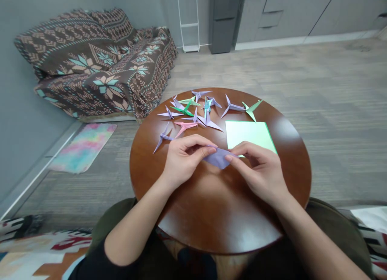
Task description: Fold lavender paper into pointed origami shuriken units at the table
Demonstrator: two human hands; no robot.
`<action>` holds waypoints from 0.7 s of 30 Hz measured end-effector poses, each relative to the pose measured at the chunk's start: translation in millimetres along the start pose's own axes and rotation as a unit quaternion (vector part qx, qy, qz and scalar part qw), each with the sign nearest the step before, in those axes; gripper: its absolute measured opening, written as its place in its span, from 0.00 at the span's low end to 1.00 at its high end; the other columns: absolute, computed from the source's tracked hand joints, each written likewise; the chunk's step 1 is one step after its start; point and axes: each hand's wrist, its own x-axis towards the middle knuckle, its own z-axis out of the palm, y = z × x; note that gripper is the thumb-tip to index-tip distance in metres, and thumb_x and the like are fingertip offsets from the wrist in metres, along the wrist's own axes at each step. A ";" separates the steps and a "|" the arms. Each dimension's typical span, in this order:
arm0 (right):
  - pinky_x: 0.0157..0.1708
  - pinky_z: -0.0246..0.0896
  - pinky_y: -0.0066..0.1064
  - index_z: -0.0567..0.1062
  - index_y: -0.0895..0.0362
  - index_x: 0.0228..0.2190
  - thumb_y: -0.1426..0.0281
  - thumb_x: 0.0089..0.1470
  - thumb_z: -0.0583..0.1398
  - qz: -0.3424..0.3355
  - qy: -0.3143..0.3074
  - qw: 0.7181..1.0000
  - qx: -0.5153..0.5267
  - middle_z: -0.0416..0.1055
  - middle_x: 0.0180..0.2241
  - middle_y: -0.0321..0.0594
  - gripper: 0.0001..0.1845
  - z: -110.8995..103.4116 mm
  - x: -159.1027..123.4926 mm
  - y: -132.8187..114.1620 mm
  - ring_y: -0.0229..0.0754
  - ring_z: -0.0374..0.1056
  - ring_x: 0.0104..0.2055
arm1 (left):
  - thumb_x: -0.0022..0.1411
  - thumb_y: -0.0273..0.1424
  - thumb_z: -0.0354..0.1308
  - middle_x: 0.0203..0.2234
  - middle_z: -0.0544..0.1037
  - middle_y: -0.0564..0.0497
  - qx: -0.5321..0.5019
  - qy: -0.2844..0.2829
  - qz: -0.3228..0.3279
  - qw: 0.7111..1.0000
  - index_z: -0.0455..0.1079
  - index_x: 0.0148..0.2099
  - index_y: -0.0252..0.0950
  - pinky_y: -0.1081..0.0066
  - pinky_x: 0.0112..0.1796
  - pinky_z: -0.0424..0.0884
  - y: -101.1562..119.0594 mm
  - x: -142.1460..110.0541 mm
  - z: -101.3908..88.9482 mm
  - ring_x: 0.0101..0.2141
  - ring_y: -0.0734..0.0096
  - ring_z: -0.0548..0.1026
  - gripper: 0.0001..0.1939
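Between my two hands is a small folded piece of purple paper (220, 159), raised over the near middle of the round table. My left hand (189, 153) pinches its left end between thumb and fingers. On the other side my right hand (256, 165) grips the right end, thumb toward me. Just beyond, a stack of light green paper sheets (249, 133) lies flat, its near edge partly covered by my right hand. Several folded paper cranes lie past my left hand, among them a pink crane (185, 127), a purple crane (163, 137) and a green crane (185, 108).
The round brown wooden table (217, 219) has a glossy top. At the back left stands a sofa (102, 70) under a patterned cover, with a pastel mat (84, 148) on the floor before it. A dark grey fridge (224, 22) and grey cabinets (284, 16) line the far wall.
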 end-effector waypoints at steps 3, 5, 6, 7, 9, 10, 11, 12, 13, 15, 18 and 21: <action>0.36 0.66 0.36 0.79 0.53 0.32 0.70 0.62 0.67 -0.001 -0.002 1.000 -0.001 0.79 0.31 0.38 0.06 0.2 -0.1 -0.8 0.43 0.73 0.34 | 0.60 0.31 0.72 0.28 0.85 0.49 -0.004 0.002 0.005 1.000 0.82 0.33 0.36 0.72 0.34 0.76 2.5 -0.4 0.7 0.30 0.68 0.80 0.05; 0.36 0.66 0.36 0.79 0.53 0.31 0.70 0.62 0.67 0.002 -0.006 1.000 0.001 0.79 0.31 0.38 0.06 0.4 -0.6 -2.0 0.43 0.73 0.33 | 0.61 0.31 0.71 0.28 0.84 0.49 0.000 0.004 0.007 1.000 0.82 0.32 0.35 0.72 0.34 0.76 3.9 -0.2 0.6 0.30 0.68 0.79 0.06; 0.36 0.66 0.36 0.79 0.53 0.31 0.70 0.62 0.67 0.005 -0.006 1.000 0.003 0.79 0.31 0.38 0.06 0.4 -1.0 -2.8 0.43 0.73 0.33 | 0.62 0.32 0.70 0.28 0.84 0.49 0.004 0.003 0.007 1.000 0.81 0.32 0.35 0.72 0.34 0.76 4.3 0.0 0.2 0.31 0.68 0.79 0.07; 0.36 0.67 0.36 0.79 0.53 0.31 0.69 0.62 0.67 0.009 -0.005 1.000 0.007 0.79 0.31 0.38 0.06 0.3 -1.3 -3.5 0.43 0.73 0.33 | 0.62 0.33 0.70 0.28 0.84 0.49 0.009 0.000 0.004 1.000 0.81 0.33 0.35 0.72 0.34 0.75 4.5 0.3 -0.3 0.31 0.68 0.79 0.07; 0.34 0.67 0.34 0.80 0.54 0.29 0.68 0.60 0.68 0.028 0.007 0.999 0.021 0.79 0.30 0.38 0.07 -0.5 -1.7 -4.6 0.42 0.72 0.32 | 0.63 0.34 0.69 0.28 0.83 0.49 0.018 -0.013 -0.008 1.000 0.80 0.33 0.35 0.72 0.33 0.74 4.5 1.0 -1.5 0.30 0.69 0.78 0.09; 0.32 0.66 0.33 0.80 0.54 0.28 0.68 0.59 0.69 0.043 0.021 0.998 0.030 0.78 0.28 0.38 0.08 -1.1 -1.6 -4.8 0.41 0.72 0.30 | 0.63 0.35 0.68 0.27 0.82 0.49 0.022 -0.029 -0.017 0.999 0.79 0.32 0.34 0.73 0.31 0.73 4.3 1.3 -2.0 0.29 0.70 0.77 0.10; 0.29 0.65 0.32 0.80 0.54 0.27 0.67 0.58 0.69 0.061 0.040 0.996 0.042 0.77 0.27 0.37 0.09 -1.9 -1.3 -4.7 0.41 0.70 0.29 | 0.63 0.35 0.68 0.26 0.81 0.50 0.025 -0.050 -0.027 0.998 0.78 0.32 0.34 0.74 0.30 0.72 4.2 1.5 -2.3 0.28 0.72 0.76 0.10; 0.27 0.64 0.30 0.79 0.55 0.26 0.66 0.57 0.70 0.081 0.060 0.993 0.055 0.76 0.25 0.36 0.10 -2.7 -0.8 -4.4 0.40 0.69 0.27 | 0.63 0.36 0.68 0.26 0.80 0.50 0.026 -0.072 -0.037 0.996 0.78 0.32 0.34 0.74 0.29 0.71 4.0 1.6 -2.2 0.27 0.72 0.75 0.11; 0.25 0.64 0.29 0.79 0.55 0.26 0.65 0.56 0.71 0.099 0.076 0.990 0.071 0.75 0.24 0.35 0.11 -3.5 0.0 -3.9 0.39 0.68 0.25 | 0.63 0.36 0.68 0.26 0.80 0.50 0.024 -0.089 -0.046 0.995 0.78 0.32 0.34 0.75 0.28 0.70 3.9 1.5 -1.9 0.26 0.73 0.74 0.11; 0.24 0.66 0.29 0.79 0.55 0.26 0.63 0.54 0.72 0.130 0.080 0.982 0.108 0.76 0.24 0.35 0.12 -4.5 1.9 -3.1 0.39 0.69 0.25 | 0.62 0.37 0.68 0.26 0.80 0.50 0.018 -0.100 -0.057 0.993 0.77 0.32 0.34 0.75 0.27 0.70 3.7 0.8 -0.4 0.25 0.74 0.73 0.11; 0.28 0.70 0.29 0.81 0.54 0.35 0.65 0.47 0.76 0.157 0.025 0.978 0.137 0.79 0.29 0.35 0.14 -3.8 4.2 -3.2 0.40 0.73 0.29 | 0.63 0.36 0.68 0.27 0.80 0.50 0.018 -0.084 -0.053 0.995 0.77 0.33 0.34 0.75 0.27 0.70 4.0 -0.5 2.4 0.24 0.74 0.73 0.11; 0.27 0.68 0.28 0.80 0.51 0.43 0.71 0.44 0.76 0.148 0.022 0.982 0.111 0.77 0.30 0.33 0.23 -1.6 4.5 -4.3 0.39 0.71 0.29 | 0.63 0.34 0.68 0.28 0.80 0.50 0.037 -0.099 -0.033 0.994 0.77 0.33 0.34 0.76 0.27 0.69 4.4 -1.6 4.2 0.25 0.75 0.73 0.09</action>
